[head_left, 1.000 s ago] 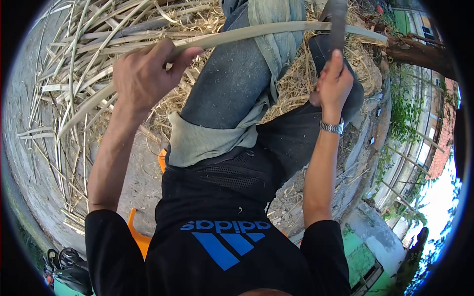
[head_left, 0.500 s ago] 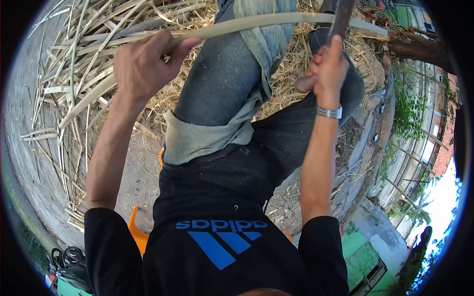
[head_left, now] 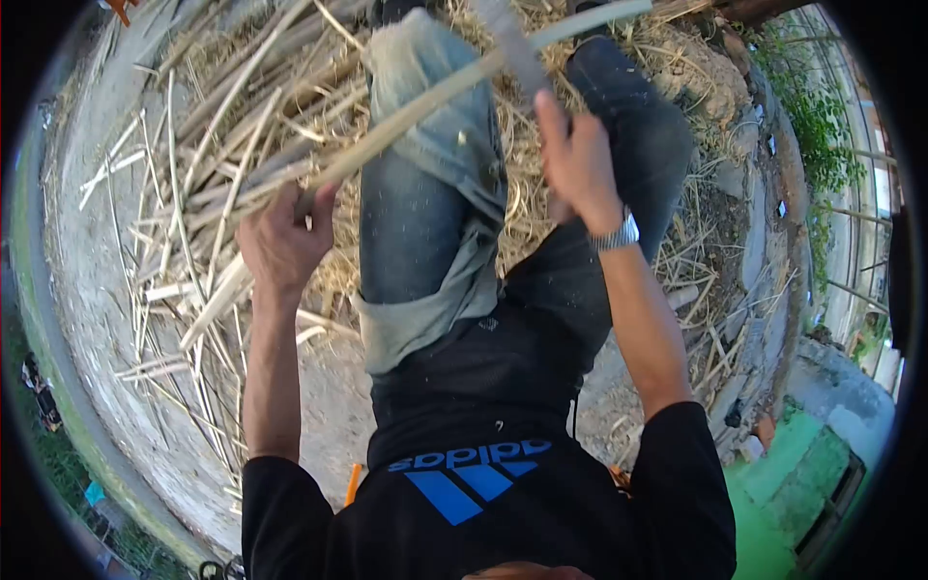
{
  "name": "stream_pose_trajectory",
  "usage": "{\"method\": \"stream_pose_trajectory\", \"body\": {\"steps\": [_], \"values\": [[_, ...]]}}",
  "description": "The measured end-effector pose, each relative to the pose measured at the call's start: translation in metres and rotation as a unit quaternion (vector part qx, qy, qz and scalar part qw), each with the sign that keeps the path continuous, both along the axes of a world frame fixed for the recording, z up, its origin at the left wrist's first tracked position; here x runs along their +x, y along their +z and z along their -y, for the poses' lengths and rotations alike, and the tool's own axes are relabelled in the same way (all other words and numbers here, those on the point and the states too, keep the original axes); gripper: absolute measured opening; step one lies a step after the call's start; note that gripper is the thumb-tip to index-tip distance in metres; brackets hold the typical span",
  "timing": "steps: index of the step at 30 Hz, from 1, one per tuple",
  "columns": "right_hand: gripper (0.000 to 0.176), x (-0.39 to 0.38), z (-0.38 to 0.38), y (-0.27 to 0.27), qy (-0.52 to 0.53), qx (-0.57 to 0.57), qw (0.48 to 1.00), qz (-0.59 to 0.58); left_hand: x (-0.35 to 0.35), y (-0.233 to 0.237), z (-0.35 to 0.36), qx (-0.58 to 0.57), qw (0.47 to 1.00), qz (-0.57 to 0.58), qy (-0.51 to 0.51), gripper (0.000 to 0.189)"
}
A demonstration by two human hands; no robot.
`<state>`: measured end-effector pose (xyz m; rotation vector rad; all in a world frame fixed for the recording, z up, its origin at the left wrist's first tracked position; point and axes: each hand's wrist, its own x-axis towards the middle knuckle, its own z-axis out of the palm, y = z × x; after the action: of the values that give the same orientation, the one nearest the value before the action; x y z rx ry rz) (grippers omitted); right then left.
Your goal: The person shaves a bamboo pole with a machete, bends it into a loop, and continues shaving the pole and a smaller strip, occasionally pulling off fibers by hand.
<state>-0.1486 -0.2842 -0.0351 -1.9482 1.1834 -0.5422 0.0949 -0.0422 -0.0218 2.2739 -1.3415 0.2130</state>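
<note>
My left hand (head_left: 283, 237) is closed round a long pale split strip (head_left: 416, 108), which slants up to the right across the thigh. A grey cloth (head_left: 430, 314) lies over the raised leg. My right hand (head_left: 578, 169), with a metal-band watch at the wrist, is wrapped round the handle of a long blade (head_left: 517, 53). The blade is blurred and crosses the strip near its far end. Part of the handle is hidden by the fingers.
Long split strips (head_left: 232, 164) are heaped on the ground at the left. Thin shavings (head_left: 522, 193) lie between and around the legs. Rubble and scraps lie at the right, beside a green wall (head_left: 773, 483). Part of an orange seat (head_left: 354, 483) shows behind the body.
The view has shifted. The strip now slants more steeply, its left end lower. My right hand and the blade have moved left along the strip, and the blade's tip now leans left.
</note>
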Motion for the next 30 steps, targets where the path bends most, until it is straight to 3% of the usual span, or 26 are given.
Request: {"method": "stream_pose_trajectory", "body": {"steps": [2,4,6,10,13,17,19,22,24,26,30], "values": [[0.064,-0.017,-0.013,0.014,0.056,0.054,0.995,0.054,0.007,0.008,-0.003,0.018,1.0,-0.015,0.008,0.048],[0.06,-0.026,-0.011,0.018,0.022,0.043,0.995,0.092,0.008,0.017,-0.006,0.057,0.997,-0.044,-0.002,0.035],[0.057,-0.028,-0.005,0.025,-0.008,0.034,0.991,0.13,0.004,0.029,-0.006,0.019,0.996,-0.079,-0.02,0.028],[0.043,-0.027,0.002,0.032,-0.064,-0.024,0.983,0.171,0.007,0.032,-0.022,0.059,0.982,-0.173,-0.044,0.027],[0.038,-0.021,-0.002,0.034,-0.053,-0.06,0.986,0.149,0.01,0.031,-0.027,0.094,0.982,-0.156,-0.041,0.025],[0.03,-0.009,-0.013,0.026,-0.026,-0.043,0.986,0.157,0.014,0.017,-0.028,0.087,0.949,-0.3,0.052,0.06],[0.027,-0.005,-0.017,0.021,-0.014,-0.053,0.986,0.156,0.024,0.005,-0.022,0.116,0.944,-0.298,0.077,0.064],[0.029,-0.006,-0.019,0.023,-0.011,-0.038,0.983,0.18,0.023,0.009,-0.01,0.112,0.961,-0.241,0.081,0.067],[0.033,-0.011,-0.008,0.03,-0.021,-0.035,0.983,0.18,0.028,0.004,-0.008,0.052,0.97,-0.235,0.034,0.064],[0.038,-0.017,0.01,0.034,-0.059,-0.076,0.991,0.092,0.036,-0.007,-0.014,0.036,0.969,-0.244,-0.004,0.057],[0.045,-0.01,0.02,0.035,-0.107,-0.059,0.985,0.118,0.033,-0.01,-0.011,0.031,0.958,-0.286,0.01,0.055]]}}
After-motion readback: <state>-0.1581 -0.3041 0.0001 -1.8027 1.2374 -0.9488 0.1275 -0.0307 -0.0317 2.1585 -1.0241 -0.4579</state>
